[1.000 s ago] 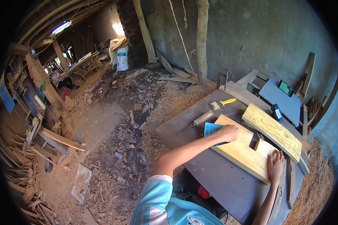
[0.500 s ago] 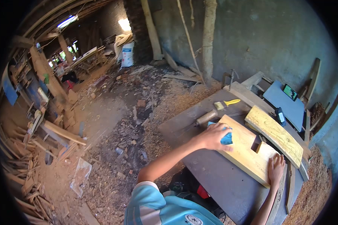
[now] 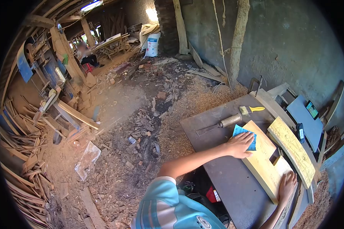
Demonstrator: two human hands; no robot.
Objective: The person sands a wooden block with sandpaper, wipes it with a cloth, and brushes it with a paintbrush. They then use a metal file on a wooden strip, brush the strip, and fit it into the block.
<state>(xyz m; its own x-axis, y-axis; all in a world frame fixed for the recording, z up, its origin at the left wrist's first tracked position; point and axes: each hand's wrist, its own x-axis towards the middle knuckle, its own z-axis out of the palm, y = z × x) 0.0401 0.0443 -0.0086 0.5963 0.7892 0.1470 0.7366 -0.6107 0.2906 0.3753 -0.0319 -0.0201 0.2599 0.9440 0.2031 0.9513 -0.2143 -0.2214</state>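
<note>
A pale wooden board (image 3: 260, 162) with a square notch in its edge lies on the dark tabletop (image 3: 233, 191). On its far end my left hand (image 3: 240, 145) presses a blue sheet of sandpaper (image 3: 239, 131), fingers stretched over it. Part of the sheet is hidden under the hand. My right hand (image 3: 288, 187) rests on the near right end of the board, fingers extended along it. Just beyond the sandpaper lies a chisel (image 3: 230, 121) with a wooden handle.
A yellow-handled brush (image 3: 252, 109) lies near the chisel. A second board with pencilled patterns (image 3: 292, 149) flanks the first. A phone (image 3: 312, 109) lies on a grey panel (image 3: 304, 124), beside a dark device (image 3: 301, 133). Scrap wood (image 3: 21, 171) fills the left. A person (image 3: 86, 55) sits far off.
The view has swung left, shifting the scene rightward. My left hand has flattened from a curled grip, showing more sandpaper at its far side. My right hand stays on the board's end.
</note>
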